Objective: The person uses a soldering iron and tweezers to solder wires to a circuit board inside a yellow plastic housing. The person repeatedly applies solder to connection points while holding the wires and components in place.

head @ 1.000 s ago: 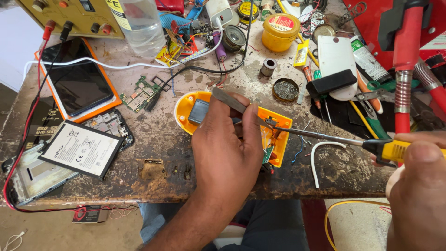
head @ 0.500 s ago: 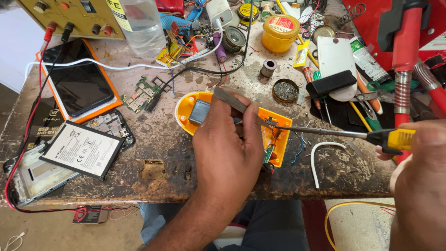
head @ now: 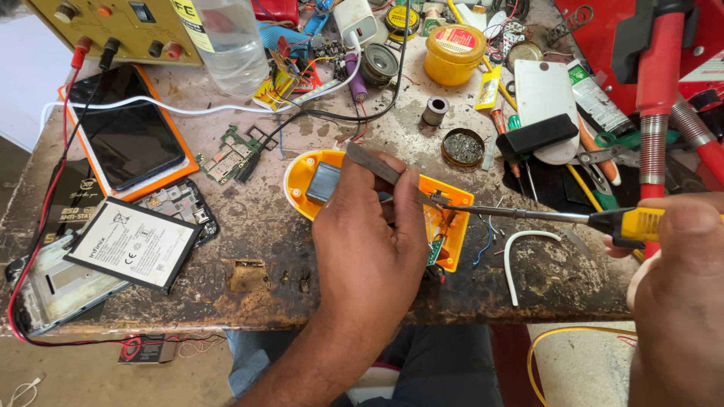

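Observation:
An opened orange casing [head: 302,177] with a grey block inside lies on the worn workbench [head: 264,226]. My left hand [head: 369,241] rests over the casing and pinches metal tweezers [head: 373,164] that point into it. My right hand [head: 679,301] grips a soldering iron by its yellow handle [head: 637,224]. The iron's thin metal shaft [head: 513,213] reaches left, and its tip meets the casing's inside just beside my left fingers.
A black phone [head: 124,136] on an orange case, a flat white battery [head: 132,243] and a bare circuit board [head: 226,157] lie at the left. A plastic bottle [head: 226,38], a yellow jar [head: 452,54], a round tin [head: 462,147], pliers and red tools crowd the back and right.
My right hand has drawn slightly right and up with the iron. My left hand and the tweezers stay over the casing.

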